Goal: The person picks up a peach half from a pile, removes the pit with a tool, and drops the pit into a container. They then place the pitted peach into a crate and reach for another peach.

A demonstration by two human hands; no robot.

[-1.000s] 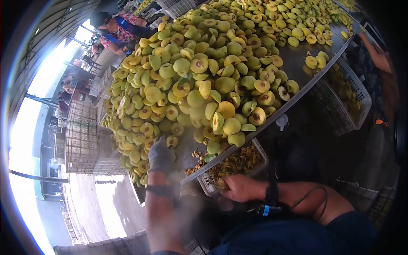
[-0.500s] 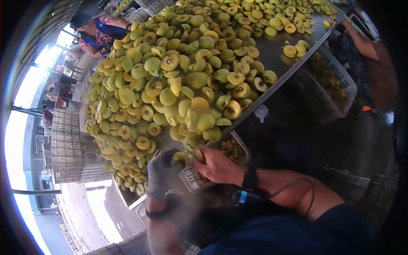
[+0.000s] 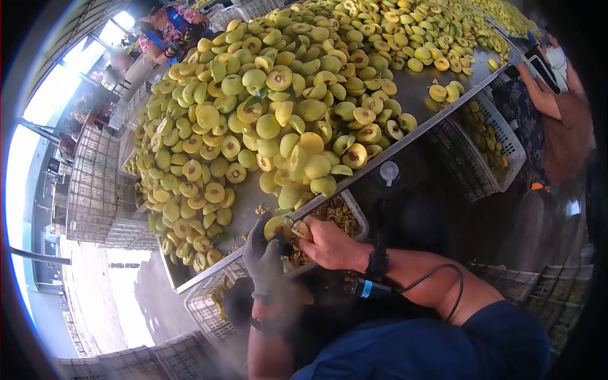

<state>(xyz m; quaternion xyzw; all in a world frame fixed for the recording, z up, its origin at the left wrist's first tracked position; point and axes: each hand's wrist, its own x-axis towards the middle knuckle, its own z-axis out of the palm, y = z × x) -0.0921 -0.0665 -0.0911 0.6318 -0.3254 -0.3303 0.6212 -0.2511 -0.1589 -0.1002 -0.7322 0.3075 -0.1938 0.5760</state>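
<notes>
My left hand [image 3: 263, 247], in a grey glove, is closed around a yellow-green peach half [image 3: 274, 226] just beyond the table's near edge. My right hand [image 3: 334, 243] is bare and wears a dark band at the wrist. Its fingers grip a small pitting tool [image 3: 301, 230] with a pale handle and a curved metal end, which meets the fruit. Both hands are over a white crate [image 3: 362, 218] holding brown pits and scraps. A large heap of peach halves [image 3: 266, 126] covers much of the metal table [image 3: 248, 201].
A raised metal rim [image 3: 437, 117] edges the table. Below it on the right stands a crate of fruit [image 3: 506, 136], near a person [image 3: 563, 126]. Another person [image 3: 171, 31] works across the heap. Stacked crates [image 3: 95, 183] stand left; a white cup-like object [image 3: 389, 171] lies beyond the edge.
The view has shifted, so the heap sits lower and further right. My hands stay together at the peach half, and the curved end of the tool now shows against it.
</notes>
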